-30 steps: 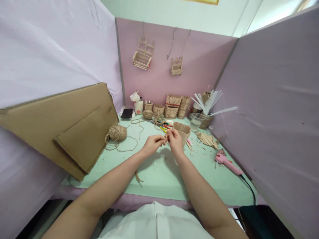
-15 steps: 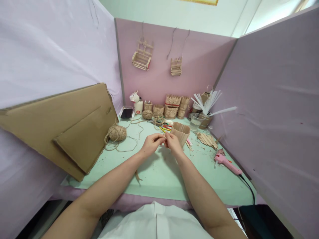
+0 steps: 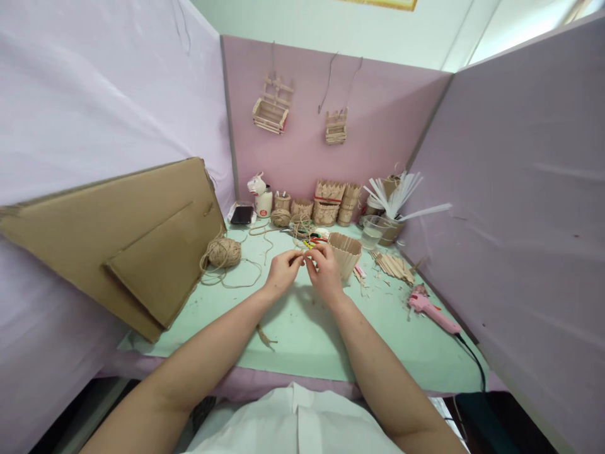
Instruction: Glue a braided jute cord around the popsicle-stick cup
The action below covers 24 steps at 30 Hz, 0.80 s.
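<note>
My left hand (image 3: pixel 283 271) and my right hand (image 3: pixel 324 271) meet above the middle of the table, fingertips pinched close together. Whatever sits between the fingertips is too small to make out. Just behind my right hand stands a cup-shaped holder of wooden sticks (image 3: pixel 347 252), partly covered by that hand. A short piece of twine (image 3: pixel 265 337) lies on the table near my left forearm. Beyond the fingers are pliers and other tools with coloured handles (image 3: pixel 312 241), partly hidden.
A ball of twine (image 3: pixel 224 252) and leaning cardboard (image 3: pixel 161 246) are at left. On the right lie flat wooden sticks (image 3: pixel 394 266) and a pink glue gun (image 3: pixel 432 309) with its cord. A plastic cup of water (image 3: pixel 372 234) and finished stick pots (image 3: pixel 326 211) stand at the back.
Both hands have shifted slightly left. My right hand has turned, its fingers lifting and spreading a little more, while the fingertips stay near my left hand's.
</note>
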{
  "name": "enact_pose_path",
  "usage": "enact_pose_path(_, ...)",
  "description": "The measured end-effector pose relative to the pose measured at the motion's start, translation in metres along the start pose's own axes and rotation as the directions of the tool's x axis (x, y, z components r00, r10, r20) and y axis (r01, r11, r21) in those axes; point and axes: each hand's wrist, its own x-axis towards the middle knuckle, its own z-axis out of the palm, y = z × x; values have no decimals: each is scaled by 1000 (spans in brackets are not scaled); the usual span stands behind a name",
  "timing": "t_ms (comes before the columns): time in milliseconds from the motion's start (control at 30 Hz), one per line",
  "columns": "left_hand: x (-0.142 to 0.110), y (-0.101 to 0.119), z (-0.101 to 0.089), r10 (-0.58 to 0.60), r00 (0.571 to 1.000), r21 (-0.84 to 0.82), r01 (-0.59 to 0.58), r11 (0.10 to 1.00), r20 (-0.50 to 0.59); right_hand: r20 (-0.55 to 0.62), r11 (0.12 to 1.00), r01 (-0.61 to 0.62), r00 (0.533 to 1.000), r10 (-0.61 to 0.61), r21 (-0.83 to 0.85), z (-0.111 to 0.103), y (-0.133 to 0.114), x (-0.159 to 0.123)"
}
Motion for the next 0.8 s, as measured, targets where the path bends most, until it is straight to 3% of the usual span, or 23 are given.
enact_pose_path(233,0,0,1,-12,1000,-20,13,1000,21,3,999,-5,1000,5,-49,-2,-1,1)
enact_pose_path(467,6,-10,5,-233,958,-306,274,912,166,-4,938,-208,976,218,277,5,-4,3)
enact_pose_path(600,6,-11,4,-159,984,-238,174,956,82,7,931,-242,968,249,272,6,-3,3)
enact_pose_path(800,3,-6,3,-94,995,-129,97,987,28,10,975,-155,988,156,162,5,-1,2)
